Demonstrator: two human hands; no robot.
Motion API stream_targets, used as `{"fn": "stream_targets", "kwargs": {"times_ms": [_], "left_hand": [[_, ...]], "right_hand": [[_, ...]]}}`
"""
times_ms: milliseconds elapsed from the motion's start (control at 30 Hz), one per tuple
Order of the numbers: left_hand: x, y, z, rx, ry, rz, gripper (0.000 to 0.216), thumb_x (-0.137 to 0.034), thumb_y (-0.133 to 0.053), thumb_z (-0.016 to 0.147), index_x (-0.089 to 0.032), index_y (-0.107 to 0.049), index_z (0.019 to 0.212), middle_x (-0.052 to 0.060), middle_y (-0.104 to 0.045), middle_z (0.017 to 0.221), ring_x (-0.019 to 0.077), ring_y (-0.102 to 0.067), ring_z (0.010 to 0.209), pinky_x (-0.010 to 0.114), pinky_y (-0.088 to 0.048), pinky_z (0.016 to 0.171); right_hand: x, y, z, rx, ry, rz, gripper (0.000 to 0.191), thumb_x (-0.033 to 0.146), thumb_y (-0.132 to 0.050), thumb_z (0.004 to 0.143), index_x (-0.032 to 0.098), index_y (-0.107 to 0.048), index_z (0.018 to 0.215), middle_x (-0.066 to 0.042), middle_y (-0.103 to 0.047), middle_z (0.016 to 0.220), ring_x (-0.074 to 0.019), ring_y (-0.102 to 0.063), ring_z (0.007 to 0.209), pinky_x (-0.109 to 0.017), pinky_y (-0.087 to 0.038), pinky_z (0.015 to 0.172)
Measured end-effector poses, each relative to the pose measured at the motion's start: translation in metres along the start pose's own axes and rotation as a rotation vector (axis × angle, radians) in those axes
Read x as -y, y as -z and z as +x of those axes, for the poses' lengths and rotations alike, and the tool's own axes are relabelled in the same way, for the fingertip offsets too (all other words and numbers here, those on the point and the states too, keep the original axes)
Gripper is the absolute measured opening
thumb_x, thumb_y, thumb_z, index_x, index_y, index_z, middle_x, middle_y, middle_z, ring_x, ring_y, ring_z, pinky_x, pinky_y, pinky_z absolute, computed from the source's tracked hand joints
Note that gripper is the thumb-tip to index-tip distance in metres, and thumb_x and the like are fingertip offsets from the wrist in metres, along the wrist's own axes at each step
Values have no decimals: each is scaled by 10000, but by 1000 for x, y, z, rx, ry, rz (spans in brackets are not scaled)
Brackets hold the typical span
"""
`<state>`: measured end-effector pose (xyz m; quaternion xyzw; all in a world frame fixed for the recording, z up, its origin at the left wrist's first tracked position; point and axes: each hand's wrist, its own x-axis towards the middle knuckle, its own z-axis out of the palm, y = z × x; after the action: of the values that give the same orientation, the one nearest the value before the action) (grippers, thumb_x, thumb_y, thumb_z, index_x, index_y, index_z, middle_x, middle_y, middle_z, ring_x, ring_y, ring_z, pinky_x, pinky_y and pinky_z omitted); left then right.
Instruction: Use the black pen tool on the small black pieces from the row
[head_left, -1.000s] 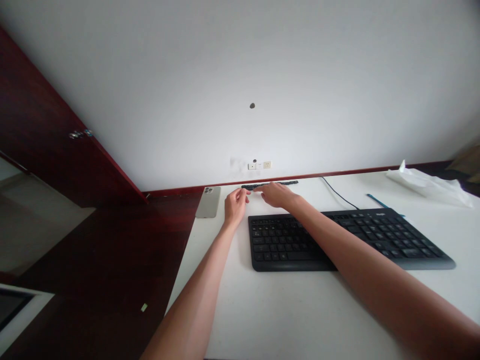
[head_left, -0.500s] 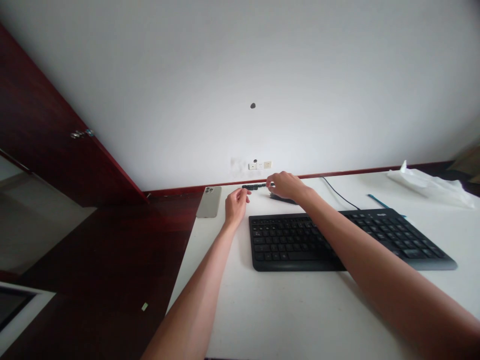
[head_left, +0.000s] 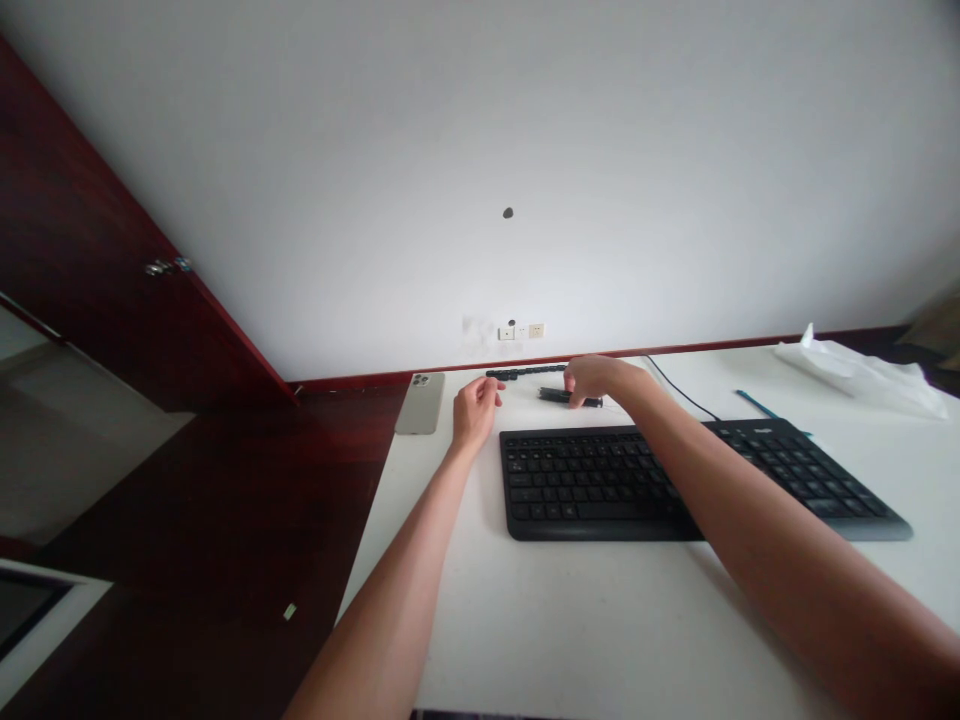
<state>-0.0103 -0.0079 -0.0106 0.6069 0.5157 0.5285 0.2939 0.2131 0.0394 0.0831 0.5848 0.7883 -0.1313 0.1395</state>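
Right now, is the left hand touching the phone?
Apart. The head view shows a strip of white desk between the left hand and the phone.

On the desk, the keyboard has a smartphone to its left and a narrow strip behind it.
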Motion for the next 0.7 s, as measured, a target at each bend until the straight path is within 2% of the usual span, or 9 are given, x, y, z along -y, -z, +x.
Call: {"fn": "stream_targets", "kwargs": {"times_ms": [133,233,333,467,567,700], "left_hand": [[0,0,0,4,-1,13,337,-387,-470,964,-192,-714,835,-6,-613,657,142,-571,649,247,-411,649],[-2,0,0,11,19,20,326,-367,-463,953,-196,-713,831,-14,-600,644,144,-570,642,247,-405,640],[-6,0,-2,19,14,49,331,-363,-454,953,-199,-716,835,-14,-608,645,151,-586,657,249,-401,645],[-13,-1,-6,73,-27,126,319,-362,-480,947,-211,-736,831,-11,-634,650,155,-589,652,249,-381,640],[-17,-2,-8,114,-58,133,318,-370,-498,949,-210,-751,840,-7,-648,658,152,-589,646,248,-388,651],[-19,-3,-10,124,-92,143,337,-392,-519,953,-195,-756,818,-13,-606,621,147,-549,608,248,-371,628]], "right_hand": [[9,15,-14,-223,-37,110,348,288,-745,804,173,-751,1133,-142,-761,1100,-303,-708,994,-352,-532,766],[17,27,-34,-441,18,289,329,395,-682,870,180,-697,1120,-113,-769,1033,-249,-704,880,-318,-508,717],[24,25,-57,-611,94,514,392,468,-706,854,193,-643,1127,-72,-771,933,-198,-680,736,-291,-485,642],[19,1,-81,-766,141,672,371,484,-799,760,205,-663,963,-26,-733,757,-202,-680,709,-308,-516,685],[6,-26,-87,-744,175,859,370,543,-764,795,194,-641,802,-23,-695,668,-190,-677,658,-338,-566,750],[-10,-63,-81,-728,179,1264,480,636,-757,793,169,-658,843,-54,-699,757,-198,-690,710,-349,-636,692]]}}
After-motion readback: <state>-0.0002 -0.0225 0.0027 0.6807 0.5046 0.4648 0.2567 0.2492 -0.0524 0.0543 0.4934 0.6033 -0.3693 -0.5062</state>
